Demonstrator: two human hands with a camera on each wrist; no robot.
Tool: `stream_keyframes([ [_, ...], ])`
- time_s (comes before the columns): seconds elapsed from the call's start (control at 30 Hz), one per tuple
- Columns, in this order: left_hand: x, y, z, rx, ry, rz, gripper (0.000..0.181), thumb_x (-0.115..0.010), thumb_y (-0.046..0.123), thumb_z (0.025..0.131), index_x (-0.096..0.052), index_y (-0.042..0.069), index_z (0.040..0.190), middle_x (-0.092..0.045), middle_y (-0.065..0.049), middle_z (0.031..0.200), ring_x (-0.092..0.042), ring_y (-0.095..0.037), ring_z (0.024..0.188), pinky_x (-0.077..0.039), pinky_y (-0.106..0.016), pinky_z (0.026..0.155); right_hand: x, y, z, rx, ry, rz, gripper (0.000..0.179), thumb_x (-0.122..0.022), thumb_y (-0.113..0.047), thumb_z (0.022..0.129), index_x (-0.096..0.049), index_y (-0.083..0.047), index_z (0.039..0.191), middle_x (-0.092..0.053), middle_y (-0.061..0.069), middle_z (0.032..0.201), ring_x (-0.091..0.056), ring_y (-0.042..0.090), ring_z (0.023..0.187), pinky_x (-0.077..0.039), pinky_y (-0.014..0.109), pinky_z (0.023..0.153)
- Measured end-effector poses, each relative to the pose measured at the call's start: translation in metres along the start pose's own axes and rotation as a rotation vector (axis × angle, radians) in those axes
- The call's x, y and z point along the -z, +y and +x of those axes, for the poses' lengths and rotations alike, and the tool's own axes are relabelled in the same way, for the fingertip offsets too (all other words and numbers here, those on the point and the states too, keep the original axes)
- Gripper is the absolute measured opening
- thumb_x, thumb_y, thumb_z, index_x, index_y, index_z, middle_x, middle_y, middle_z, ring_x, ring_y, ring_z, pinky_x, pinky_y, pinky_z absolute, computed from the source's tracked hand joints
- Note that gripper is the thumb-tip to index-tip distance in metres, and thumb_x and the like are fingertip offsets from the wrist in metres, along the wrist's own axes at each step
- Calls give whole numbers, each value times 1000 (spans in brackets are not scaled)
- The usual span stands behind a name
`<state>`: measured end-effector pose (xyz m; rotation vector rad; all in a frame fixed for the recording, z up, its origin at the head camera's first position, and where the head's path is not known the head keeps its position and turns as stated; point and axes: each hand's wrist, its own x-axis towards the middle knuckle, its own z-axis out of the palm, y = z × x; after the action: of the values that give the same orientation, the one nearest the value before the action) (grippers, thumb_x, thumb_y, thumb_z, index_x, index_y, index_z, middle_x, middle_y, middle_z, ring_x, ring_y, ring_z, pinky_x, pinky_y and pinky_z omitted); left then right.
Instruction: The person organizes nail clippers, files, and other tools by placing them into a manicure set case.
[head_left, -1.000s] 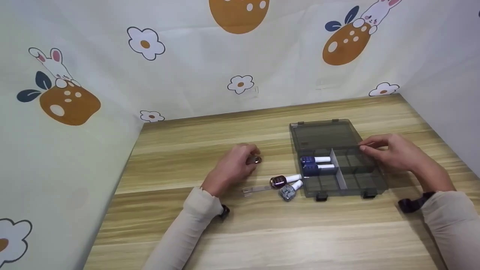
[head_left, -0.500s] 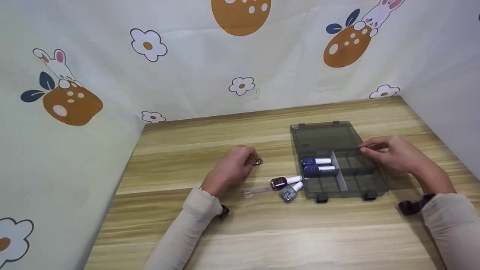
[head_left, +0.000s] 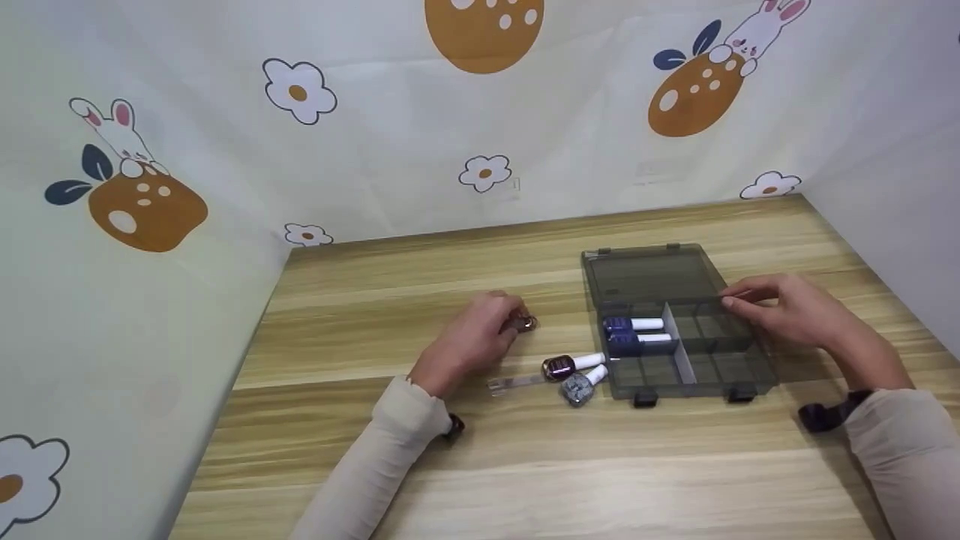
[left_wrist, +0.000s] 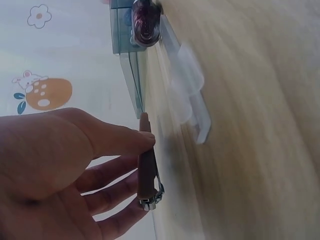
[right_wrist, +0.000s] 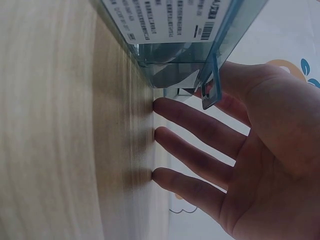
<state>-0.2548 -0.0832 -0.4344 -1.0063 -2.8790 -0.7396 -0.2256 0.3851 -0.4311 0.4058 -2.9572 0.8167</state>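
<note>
Brown-handled, the nail clipper (left_wrist: pixel 146 172) sits pinched between the thumb and fingers of my left hand (head_left: pixel 474 334) near the middle of the head view, its metal end downmost in the left wrist view. At the right of the frame, the thumb and forefinger of my right hand (head_left: pixel 814 311) pinch the edge of a smoky plastic box (head_left: pixel 694 391) near its hinge; the other three fingers (right_wrist: pixel 194 155) spread straight, tips touching the desk (head_left: pixel 600 480). Below and right of my left hand lies a dark red bottle (head_left: pixel 559 367), white cap toward the box, a silvery glitter bottle (head_left: pixel 577 390) just beside it and a clear plastic piece (head_left: pixel 517 384), unclear in shape, to its left. The box lies open right of centre, lid (head_left: pixel 652 274) laid back; two dark blue bottles (head_left: pixel 621 341) lie side by side in its left part. Patterned cloth (head_left: pixel 390 135) fills the upper frame.
</note>
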Motion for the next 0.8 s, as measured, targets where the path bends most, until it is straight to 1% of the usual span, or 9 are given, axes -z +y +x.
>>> stream_keyframes([
  [0.13, -4, 3, 2, -31, 24, -4, 20, -71, 1, 98, -79, 10, 114, -77, -6, 110, -71, -20, 98, -62, -36, 87, 0, 0, 0, -3, -7, -4, 20, -72, -31, 106, -84, -20, 117, -84, 8, 112, -71, 3, 104, -52, 17, 87],
  [0.23, -6, 5, 2, -51, 45, 6, 22, -71, 2, 98, -77, 10, 117, -76, -7, 113, -72, -21, 102, -62, -37, 91, 0, 0, 0, -7, -9, 1, 20, -72, -31, 106, -84, -20, 118, -84, 8, 112, -72, 7, 106, -52, 16, 88],
  [0.43, -9, 10, 4, -76, 53, 16, 24, -70, 4, 99, -74, 10, 122, -74, -8, 119, -71, -24, 109, -62, -38, 96, 0, -1, 0, -9, -7, 12, 20, -72, -31, 106, -84, -19, 117, -84, 8, 112, -64, -11, 102, -48, 11, 86],
  [0.5, -12, 12, 5, -84, 48, 25, 25, -70, 6, 100, -73, 10, 124, -73, -8, 120, -70, -24, 111, -62, -38, 98, 0, -1, -1, -12, -8, 12, 20, -72, -31, 106, -84, -19, 117, -84, 8, 112, -64, -9, 102, -48, 10, 86],
  [0.57, -14, 15, 7, -97, 47, 33, 25, -69, 6, 101, -73, 10, 125, -73, -7, 120, -70, -24, 112, -62, -38, 98, 0, -1, -1, -15, -9, 13, 21, -72, -30, 106, -83, -18, 118, -84, 9, 112, -70, 1, 105, -48, 10, 86],
  [0.63, -16, 18, 8, -105, 49, 47, 25, -69, 8, 102, -73, 12, 126, -72, -6, 118, -69, -23, 111, -61, -37, 98, 0, -2, -1, -18, -14, 17, 22, -72, -30, 106, -83, -17, 119, -84, 10, 113, -75, 18, 109, -49, 12, 86],
  [0.7, -17, 22, 10, -116, 57, 56, 24, -69, 10, 103, -73, 14, 126, -72, -4, 118, -69, -22, 111, -61, -37, 98, 0, -2, -1, -23, -15, 17, 23, -71, -31, 106, -83, -16, 119, -84, 11, 113, -77, 33, 113, -51, 15, 86],
  [0.77, -19, 27, 13, -133, 65, 67, 23, -69, 13, 104, -73, 16, 126, -72, -2, 117, -69, -21, 111, -61, -37, 98, 0, -3, -1, -28, -20, 20, 24, -71, -31, 107, -83, -16, 120, -83, 12, 113, -76, 42, 116, -52, 18, 87],
  [0.8, -19, 29, 14, -144, 72, 74, 22, -69, 14, 104, -73, 16, 126, -72, -2, 117, -69, -21, 111, -60, -37, 99, 0, -3, -1, -31, -21, 19, 24, -71, -32, 107, -83, -16, 120, -83, 12, 113, -76, 44, 116, -52, 19, 88],
])
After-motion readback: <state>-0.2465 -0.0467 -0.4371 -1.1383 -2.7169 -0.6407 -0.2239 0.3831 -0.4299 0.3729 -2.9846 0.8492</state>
